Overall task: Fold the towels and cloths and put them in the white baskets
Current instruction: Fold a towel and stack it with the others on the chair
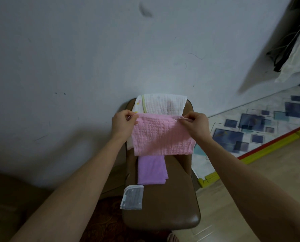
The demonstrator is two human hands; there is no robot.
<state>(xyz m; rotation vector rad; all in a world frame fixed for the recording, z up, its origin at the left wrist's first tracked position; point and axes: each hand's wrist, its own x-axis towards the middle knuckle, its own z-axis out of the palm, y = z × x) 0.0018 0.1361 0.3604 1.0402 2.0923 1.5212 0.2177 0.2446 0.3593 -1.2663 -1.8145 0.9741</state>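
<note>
Both our hands, left hand (124,124) and right hand (194,123), pinch the pink cloth's (160,137) top corners above the chair (172,206) (twelve o'clock side); we should match corners evenly before creasing.

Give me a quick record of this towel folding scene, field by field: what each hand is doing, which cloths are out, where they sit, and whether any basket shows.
left hand: pinches the pink cloth's top left corner
right hand: pinches its top right corner
pink cloth: held up over the chair, hanging from both grips
white cloth: draped on the brown chair's back
purple cloth: folded, on the seat
grey cloth: folded, at the seat's left edge
white baskets: none in view
</note>
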